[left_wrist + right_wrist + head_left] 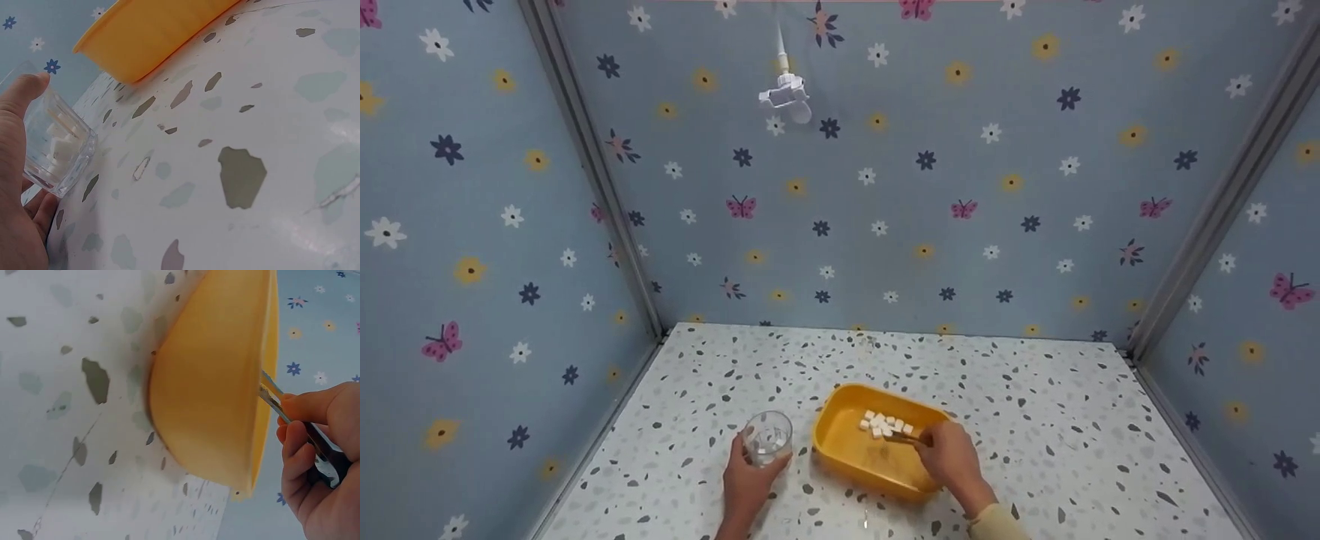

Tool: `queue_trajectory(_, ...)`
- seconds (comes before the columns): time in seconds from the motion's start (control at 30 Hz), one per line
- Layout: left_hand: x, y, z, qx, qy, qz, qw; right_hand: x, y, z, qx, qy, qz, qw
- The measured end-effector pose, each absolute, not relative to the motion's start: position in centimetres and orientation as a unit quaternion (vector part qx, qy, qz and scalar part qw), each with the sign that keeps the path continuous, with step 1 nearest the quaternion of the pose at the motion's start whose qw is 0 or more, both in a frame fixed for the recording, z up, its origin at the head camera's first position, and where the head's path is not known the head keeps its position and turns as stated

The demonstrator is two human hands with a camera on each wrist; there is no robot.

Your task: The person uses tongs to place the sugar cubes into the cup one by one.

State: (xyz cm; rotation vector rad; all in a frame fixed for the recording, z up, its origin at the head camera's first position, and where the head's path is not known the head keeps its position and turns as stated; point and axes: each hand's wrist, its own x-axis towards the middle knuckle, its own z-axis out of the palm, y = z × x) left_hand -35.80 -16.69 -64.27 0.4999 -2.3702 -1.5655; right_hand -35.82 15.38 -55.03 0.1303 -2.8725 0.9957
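My left hand [746, 484] grips a clear drinking glass [769, 431] that stands on the speckled tabletop, left of a yellow plastic tub [859, 474]. Several white cubes [63, 149] lie inside the glass in the left wrist view, with the thumb along its side. In my right hand [952, 456] is a pair of small metal tongs [273, 402], pinched between thumb and fingers. Their tips reach down into the tub, at a cluster of white cubes [877, 421] on its floor. The tub's wall hides those tips in the right wrist view.
The white tabletop [1065, 427] with grey specks meets flower-patterned walls [900, 187] at the back and both sides. Grey metal posts [607, 187] stand in the corners. A white clamp [786, 94] hangs high in front of the back wall.
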Motion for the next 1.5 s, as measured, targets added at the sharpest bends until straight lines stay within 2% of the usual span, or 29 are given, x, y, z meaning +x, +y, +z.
queue_trajectory(0.27, -35.7, -16.8, -64.6, 0.162, -0.814, -0.538, 0.145, -35.0, 12.1, -52.8, 0.084, -0.936, 0.330, 0.091)
queue_trajectory(0.6, -35.9, -16.6, -64.0, 0.175, -0.815, -0.538, 0.125, -34.6, 5.8, -50.8, 0.099, -0.916, 0.384, 0.058)
queue_trajectory(0.87, -35.7, -16.7, -64.0, 0.179, -0.794, -0.571, 0.106, -34.8, 1.0, -51.4, 0.164, -0.911, 0.367, 0.090)
queue_trajectory(1.17, -35.6, -16.9, -64.3, 0.168, -0.806, -0.554, 0.128, -34.8, -0.2, -53.1, 0.177, -0.916, 0.342, 0.111)
queue_trajectory(1.5, -35.7, -16.8, -64.4, 0.170, -0.802, -0.560, 0.121, -34.8, 0.3, -53.1, 0.177, -0.917, 0.338, 0.115)
